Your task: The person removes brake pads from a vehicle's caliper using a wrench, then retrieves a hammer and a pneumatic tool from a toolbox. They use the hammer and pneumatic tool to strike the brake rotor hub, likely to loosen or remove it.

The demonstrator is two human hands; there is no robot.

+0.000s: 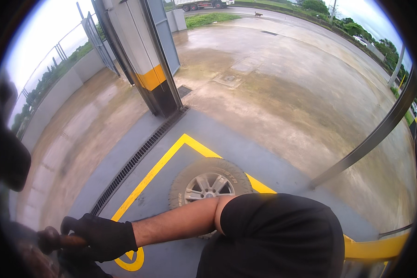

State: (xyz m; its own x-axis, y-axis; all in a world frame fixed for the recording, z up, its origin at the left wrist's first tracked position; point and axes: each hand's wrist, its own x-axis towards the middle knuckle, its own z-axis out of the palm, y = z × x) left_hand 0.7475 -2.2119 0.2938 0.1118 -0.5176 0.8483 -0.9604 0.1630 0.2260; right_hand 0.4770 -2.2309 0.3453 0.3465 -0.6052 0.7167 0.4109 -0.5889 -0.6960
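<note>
My right arm, in a black short sleeve, reaches across to the lower left. My right hand (99,237), in a black glove, is closed around a brown, rod-like part (72,241) with a thick, rounded dark end. The kind of part cannot be made out. Just under this hand is another dark shape (81,265), possibly my gloved left hand; its fingers are hidden in shadow and blur. A wheel with a tire (229,173) and silver spoked rim lies flat on the grey floor beyond my forearm, partly covered by it.
Yellow lines (153,173) mark the grey floor (148,204). A drain grate (134,160) runs to a pillar (146,60) with orange and black bands. A dark curved post (370,143) rises at right, near a yellow bar (377,248). Wet concrete (273,92) stretches toward a road.
</note>
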